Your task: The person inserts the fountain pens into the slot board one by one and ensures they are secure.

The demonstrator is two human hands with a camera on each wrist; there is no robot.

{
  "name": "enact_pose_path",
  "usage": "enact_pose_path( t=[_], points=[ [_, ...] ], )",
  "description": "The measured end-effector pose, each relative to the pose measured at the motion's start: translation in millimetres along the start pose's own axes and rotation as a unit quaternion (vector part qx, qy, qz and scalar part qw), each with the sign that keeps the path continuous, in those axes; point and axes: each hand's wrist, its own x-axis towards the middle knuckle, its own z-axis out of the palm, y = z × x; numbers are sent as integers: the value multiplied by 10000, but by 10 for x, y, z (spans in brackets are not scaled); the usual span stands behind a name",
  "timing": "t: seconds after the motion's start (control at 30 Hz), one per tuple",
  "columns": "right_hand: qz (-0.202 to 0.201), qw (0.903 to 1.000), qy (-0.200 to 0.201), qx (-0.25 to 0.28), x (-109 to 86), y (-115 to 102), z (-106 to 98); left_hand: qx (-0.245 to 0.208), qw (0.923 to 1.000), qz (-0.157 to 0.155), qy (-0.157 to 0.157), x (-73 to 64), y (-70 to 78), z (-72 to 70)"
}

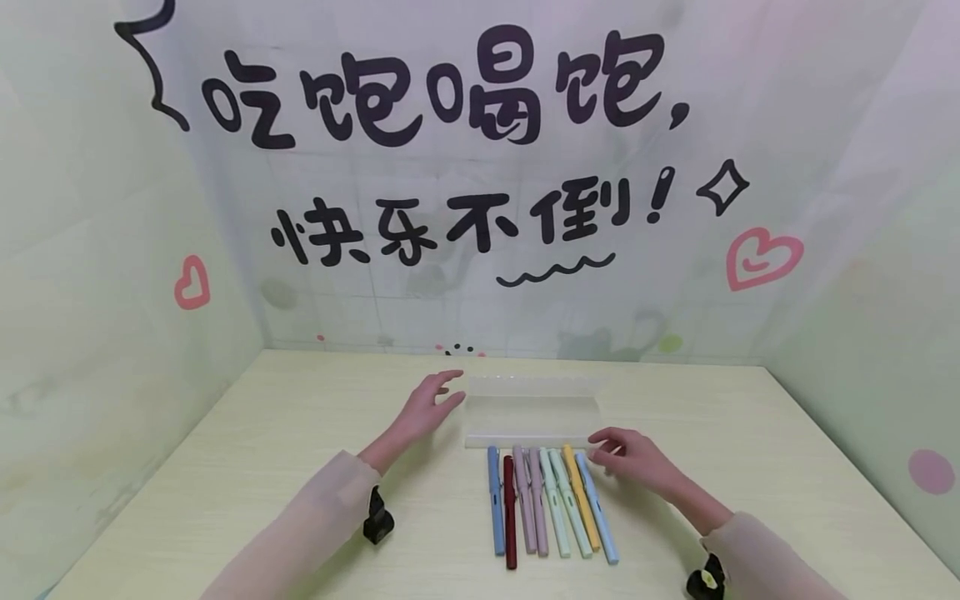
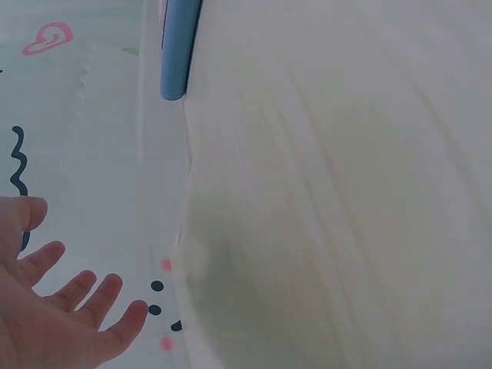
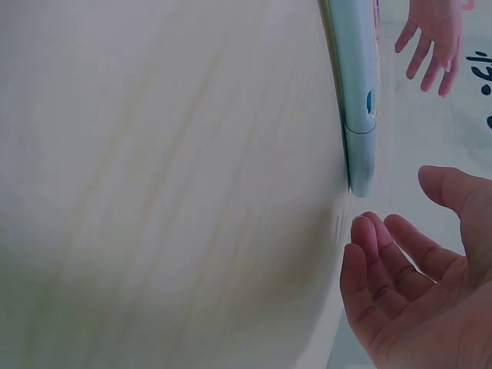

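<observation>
Both hands are spread and hold nothing: the left hand [image 1: 429, 408] beside the tray [image 1: 534, 410], the right hand [image 1: 633, 457] near the pens [image 1: 547, 504]. I'd steady the tray first, then pinch one pen mid-barrel.

Clear plastic pen holder [image 1: 532, 410] lying flat mid-table; eight pastel pens [image 1: 546, 504] side by side just before it

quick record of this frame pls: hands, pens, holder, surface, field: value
left hand: left hand open, fingers spread, at the left end of the holder; contact unclear
right hand: right hand loosely curled, holds nothing, by the holder's right front corner
holder: translucent white plastic pen rack, notched back edge, no pens in it
pens: row of eight capped pastel pens lying side by side in front of the rack, blue at both ends, one dark red
surface: pale wooden table
backdrop: printed cloth with black lettering and pink hearts
</observation>
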Motion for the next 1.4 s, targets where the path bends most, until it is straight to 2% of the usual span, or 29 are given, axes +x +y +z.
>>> enact_pose_path(
  t=[0.17, 0.27, 0.43, 0.67, 0.8, 0.9, 1.07, 1.13, 1.2, 1.4],
  points=[
    [79, 9997, -101, -214, 24, 0, 63, -2, 10000, 9, 78, 37, 18, 43],
    [96, 9995, -123, -276, 25, -21, 94, 19, 9998, -136, 125, 60, 31, 67],
    [-6, 9996, -160, -249, 37, -49, 129, 28, 9992, -345, 203, 102, 53, 95],
    [-165, 9993, -290, -182, 43, -64, 139, -76, 9987, -359, 364, 176, 59, 137],
    [-245, 9988, -341, -270, 49, -60, 136, -174, 9978, -480, 433, 212, 60, 171],
    [-367, 9979, -439, -315, 57, -32, 126, -224, 9966, -630, 471, 229, 71, 194],
    [-925, 9934, -589, -341, 43, -6, 84, -221, 9953, -780, 537, 247, 91, 216],
    [-1073, 9916, -557, -457, 40, -7, 67, -221, 9947, -822, 570, 258, 91, 220],
    [-1045, 9905, -498, -736, 46, -14, 58, -233, 9943, -854, 598, 269, 84, 222],
    [-724, 9882, -379, -1296, 56, -57, 45, -246, 9939, -864, 644, 275, 66, 216]
  ],
)
